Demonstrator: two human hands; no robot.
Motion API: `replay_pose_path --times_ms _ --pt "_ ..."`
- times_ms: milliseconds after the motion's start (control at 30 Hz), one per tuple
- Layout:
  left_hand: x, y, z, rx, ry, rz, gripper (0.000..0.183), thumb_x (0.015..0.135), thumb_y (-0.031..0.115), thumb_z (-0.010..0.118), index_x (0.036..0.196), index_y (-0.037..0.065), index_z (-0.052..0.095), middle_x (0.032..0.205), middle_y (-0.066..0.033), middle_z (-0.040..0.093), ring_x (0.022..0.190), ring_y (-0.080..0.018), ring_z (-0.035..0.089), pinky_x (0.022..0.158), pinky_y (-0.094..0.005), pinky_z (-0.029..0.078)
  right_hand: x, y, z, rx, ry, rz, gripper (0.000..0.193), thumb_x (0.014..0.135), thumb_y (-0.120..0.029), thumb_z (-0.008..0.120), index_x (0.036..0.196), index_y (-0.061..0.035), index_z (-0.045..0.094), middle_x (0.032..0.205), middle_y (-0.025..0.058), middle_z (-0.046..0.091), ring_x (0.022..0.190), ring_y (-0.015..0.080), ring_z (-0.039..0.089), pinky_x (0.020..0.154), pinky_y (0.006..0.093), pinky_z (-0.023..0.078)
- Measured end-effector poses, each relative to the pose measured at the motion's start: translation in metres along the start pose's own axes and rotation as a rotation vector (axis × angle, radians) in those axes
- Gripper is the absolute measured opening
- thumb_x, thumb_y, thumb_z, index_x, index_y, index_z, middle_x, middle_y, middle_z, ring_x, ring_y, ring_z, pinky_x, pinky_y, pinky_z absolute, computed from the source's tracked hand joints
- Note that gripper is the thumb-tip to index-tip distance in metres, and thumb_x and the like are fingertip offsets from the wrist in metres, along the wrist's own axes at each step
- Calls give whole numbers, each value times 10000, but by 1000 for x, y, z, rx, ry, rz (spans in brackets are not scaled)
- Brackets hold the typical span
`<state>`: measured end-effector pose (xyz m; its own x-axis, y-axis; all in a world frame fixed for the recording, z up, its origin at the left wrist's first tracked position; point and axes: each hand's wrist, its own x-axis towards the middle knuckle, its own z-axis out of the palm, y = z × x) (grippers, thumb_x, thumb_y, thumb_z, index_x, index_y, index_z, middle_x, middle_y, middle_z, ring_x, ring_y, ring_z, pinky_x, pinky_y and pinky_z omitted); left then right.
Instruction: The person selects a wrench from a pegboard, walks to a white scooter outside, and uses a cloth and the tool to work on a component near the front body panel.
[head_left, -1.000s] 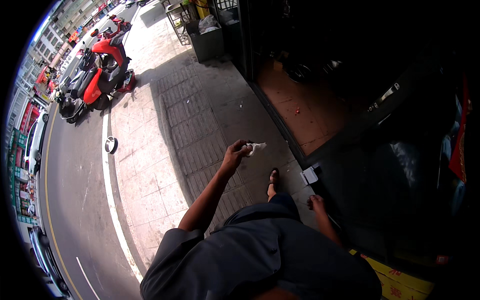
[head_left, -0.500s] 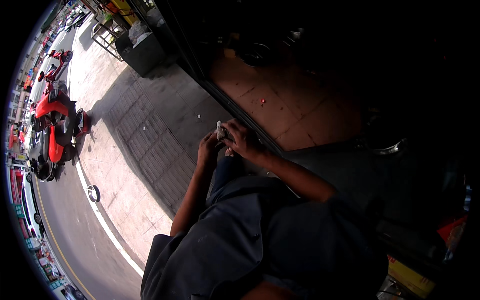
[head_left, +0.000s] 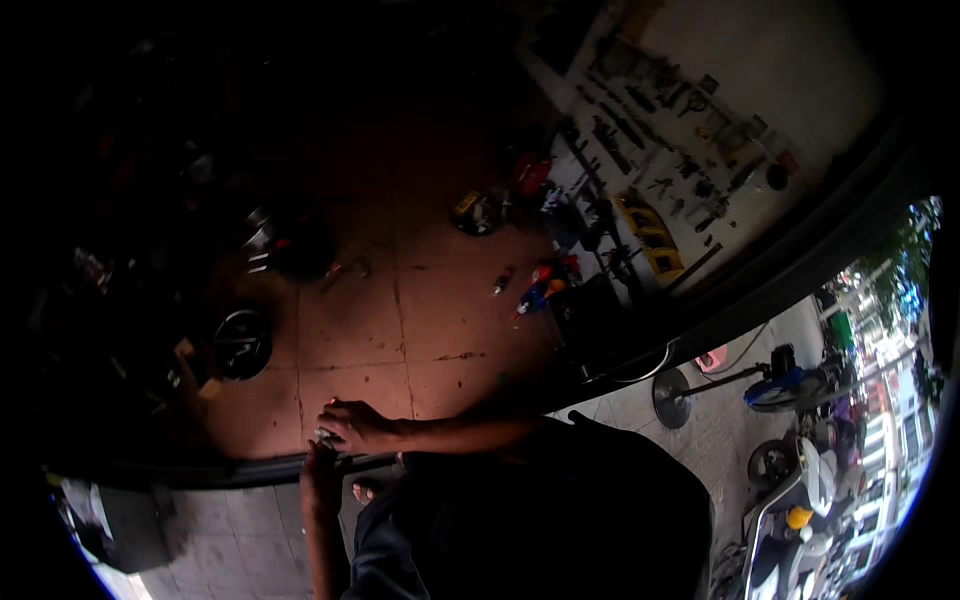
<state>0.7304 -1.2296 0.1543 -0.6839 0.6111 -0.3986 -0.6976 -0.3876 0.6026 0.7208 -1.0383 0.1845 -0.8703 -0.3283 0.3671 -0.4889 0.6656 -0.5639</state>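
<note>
A small, crumpled whitish rag point(head_left: 324, 436) sits between my hands at the lower left; whether it is cloth or paper is hard to tell in the dim light. My right hand point(head_left: 352, 425) reaches in from the right, its fingers closed on the rag. Just below, my left hand point(head_left: 320, 464) comes up from the lower edge and meets the right one, fingers bent against the same rag. Most of the left fingers lie in shadow. Anything else inside the grip is hidden.
A dark sill point(head_left: 240, 468) separates grey paving from the reddish tiled floor point(head_left: 350, 390). On the tiles stands a round black tray point(head_left: 242, 345). Tools hang on the white wall point(head_left: 800, 60) at right. Outside are a pedestal fan point(head_left: 790, 388), a scooter point(head_left: 790, 530) and a dark bin point(head_left: 130, 530).
My view has swung right, from the street and parked red motorbikes toward the workshop interior and its tool wall. My hands stay together around the rag, now lower and further left in view.
</note>
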Motion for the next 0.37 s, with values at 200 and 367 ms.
replay_pose_path --times_ms 200,367 --pt "130 37 8 215 -75 -146 496 1040 424 372 1388 83 467 1369 -45 544 1295 -188 477 1049 -466 357 27 100 -11 -62 91 187 311 732 -146 689 950 -5 518 899 177 587 840 364 626 694 446 525" --pt "269 32 8 754 -106 -158 641 984 484 478 1453 58 379 1406 -92 494 1331 -203 437 1030 -454 389 28 251 5 -48 16 389 426 698 -175 714 1080 -78 551 952 179 619 906 355 647 739 431 539"
